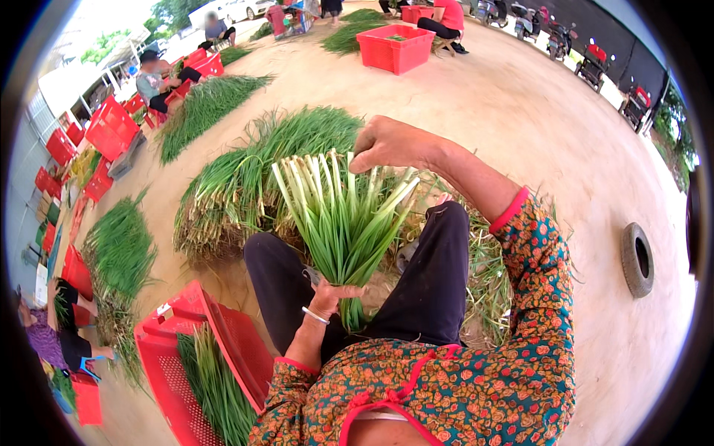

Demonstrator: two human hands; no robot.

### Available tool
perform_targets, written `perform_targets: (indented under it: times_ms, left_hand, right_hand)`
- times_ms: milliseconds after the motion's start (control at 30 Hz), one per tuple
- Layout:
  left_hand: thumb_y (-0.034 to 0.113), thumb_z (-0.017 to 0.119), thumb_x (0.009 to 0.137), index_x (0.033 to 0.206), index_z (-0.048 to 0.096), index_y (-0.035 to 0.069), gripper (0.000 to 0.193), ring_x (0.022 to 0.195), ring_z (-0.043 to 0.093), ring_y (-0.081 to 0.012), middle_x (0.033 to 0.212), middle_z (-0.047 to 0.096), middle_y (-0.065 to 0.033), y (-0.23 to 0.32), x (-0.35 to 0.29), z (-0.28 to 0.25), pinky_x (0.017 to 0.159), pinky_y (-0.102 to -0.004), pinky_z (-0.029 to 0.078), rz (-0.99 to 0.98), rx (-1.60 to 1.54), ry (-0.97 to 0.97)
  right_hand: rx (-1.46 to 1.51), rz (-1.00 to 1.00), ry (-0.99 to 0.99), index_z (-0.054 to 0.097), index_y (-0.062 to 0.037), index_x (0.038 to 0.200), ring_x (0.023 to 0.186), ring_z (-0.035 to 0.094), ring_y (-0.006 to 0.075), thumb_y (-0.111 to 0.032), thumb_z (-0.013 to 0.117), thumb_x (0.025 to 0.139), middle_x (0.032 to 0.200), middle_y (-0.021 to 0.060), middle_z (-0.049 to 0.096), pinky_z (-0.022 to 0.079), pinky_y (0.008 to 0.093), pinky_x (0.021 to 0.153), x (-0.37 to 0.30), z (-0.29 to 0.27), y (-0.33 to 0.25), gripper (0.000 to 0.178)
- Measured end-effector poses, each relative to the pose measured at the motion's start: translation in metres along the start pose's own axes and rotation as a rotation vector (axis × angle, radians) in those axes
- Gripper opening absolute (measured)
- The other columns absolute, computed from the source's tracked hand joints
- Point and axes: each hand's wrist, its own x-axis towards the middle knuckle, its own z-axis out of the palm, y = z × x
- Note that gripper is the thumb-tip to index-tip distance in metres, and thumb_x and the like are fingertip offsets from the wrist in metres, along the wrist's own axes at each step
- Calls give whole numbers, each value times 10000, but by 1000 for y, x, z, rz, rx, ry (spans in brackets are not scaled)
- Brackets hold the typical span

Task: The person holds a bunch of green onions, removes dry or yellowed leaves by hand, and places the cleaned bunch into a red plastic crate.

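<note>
My left hand (pixel 332 299) is wrapped round the leafy lower part of a fanned bunch of garlic chives (pixel 343 230), held upright between my knees. The bunch's pale, whitish stalk ends point up and away from me. At its top right, my right hand (pixel 388 143) is bent over the stalk ends, its fingers closed in a pinch. Whatever those fingertips hold is hidden behind the hand. Just beyond my knees lies a big heap of garlic chives (pixel 297 137), its root ends brown with soil.
A red plastic crate (pixel 167 320) with green chives stands at my lower left. Loose trimmings (pixel 487 275) lie beside my right knee. A tyre (pixel 637 260) is at the right. Other people sit by heaps and a red crate (pixel 394 52) farther off; scooters (pixel 561 41) line the wall.
</note>
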Motion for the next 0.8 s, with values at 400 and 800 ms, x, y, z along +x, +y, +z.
perform_targets:
  times_ms: [400, 800]
  left_hand:
    - [17, 698, 640, 1033, 589, -34, 411, 617, 598, -202, 810, 630, -105, 28, 29, 23, 579, -316, 494, 72, -190, 33]
    - [173, 789, 649, 1036, 555, 33, 474, 805, 612, -201, 912, 606, -78, 29, 26, 35, 708, -337, 523, -279, -102, -161]
  right_hand:
    - [746, -12, 263, 415, -9, 1306, 1142, 508, 259, -474, 722, 730, 1268, 148, 501, 391, 385, 979, -52, 41, 107, 801]
    - [1414, 52, -61, 522, 1, 1123, 737, 630, 236, -77, 749, 662, 896, 136, 628, 544, 351, 683, -18, 157, 68, 520]
